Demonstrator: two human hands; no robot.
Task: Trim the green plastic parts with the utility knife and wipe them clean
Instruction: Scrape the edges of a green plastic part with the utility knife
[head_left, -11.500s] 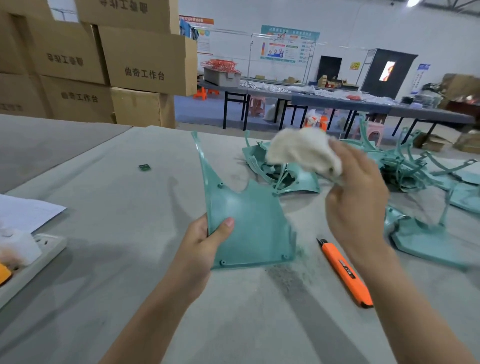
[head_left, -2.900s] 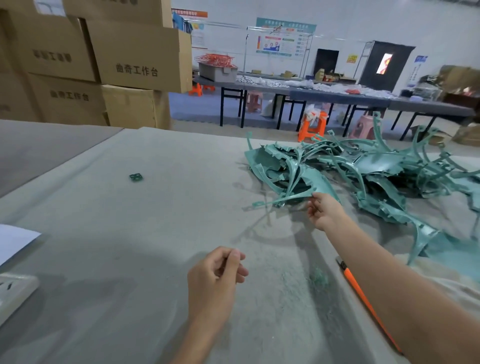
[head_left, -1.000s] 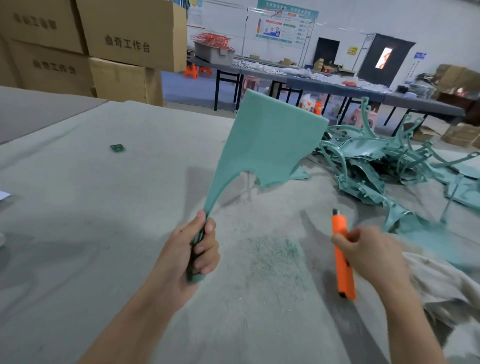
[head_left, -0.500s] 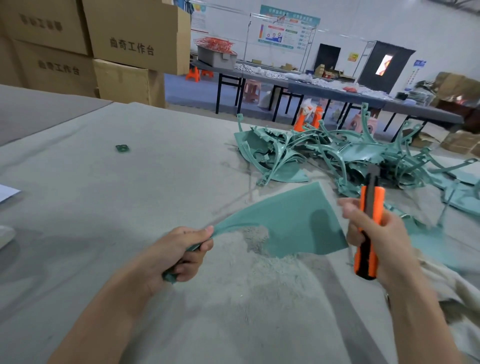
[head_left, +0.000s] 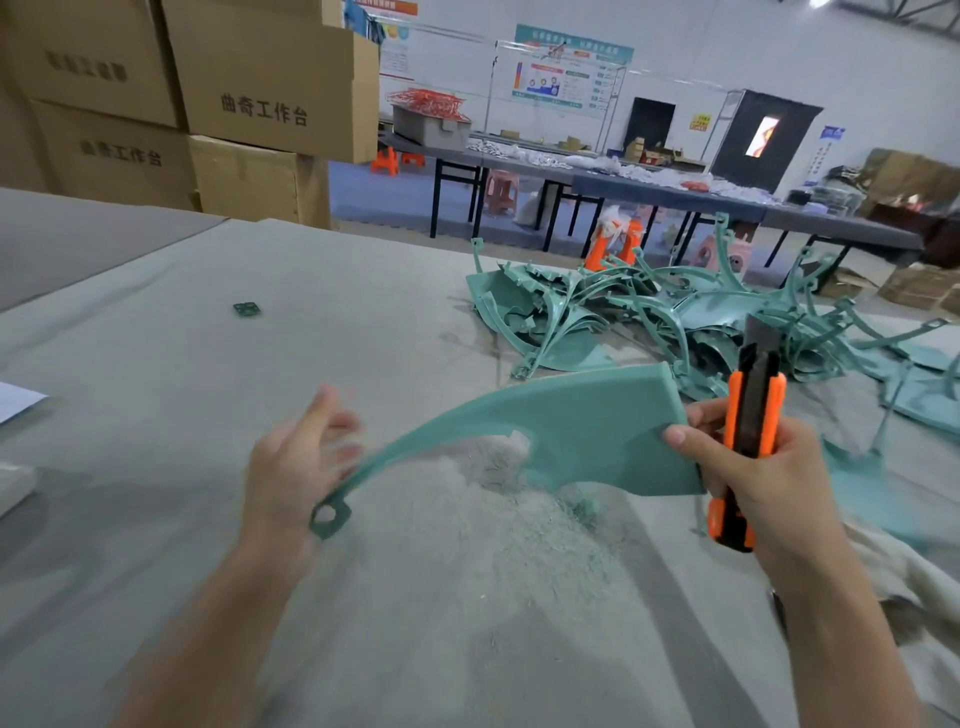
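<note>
One part (head_left: 597, 431) is held just above the table (head_left: 156, 364), near the middle of the view. Its broad flat end lies at 3 o'clock, and its thin curved stem runs to 8 o'clock and ends in a small ring.

The right hand (head_left: 769, 483) pinches the broad end with the thumb on top. The same hand's fingers are wrapped round the orange and black knife (head_left: 753, 410), which stands nearly upright with its dark tip toward 12 o'clock.

The left hand (head_left: 296, 467) sits behind the stem at 9 o'clock. It is blurred, and its fingers look spread rather than curled round the stem. I cannot tell whether it touches the stem.

Under the part lies a patch of pale green shavings (head_left: 519, 499). A tangled pile (head_left: 649, 322) of more green parts lies at 1 o'clock, just beyond the knife. A cloth (head_left: 914, 577) lies at 4 o'clock, beside the right forearm.

A small green scrap (head_left: 245, 309) lies alone at 10 o'clock, and a sheet of paper (head_left: 15, 402) shows at the 9 o'clock edge. Stacked boxes (head_left: 260, 104) stand at 11 o'clock beyond the table.
</note>
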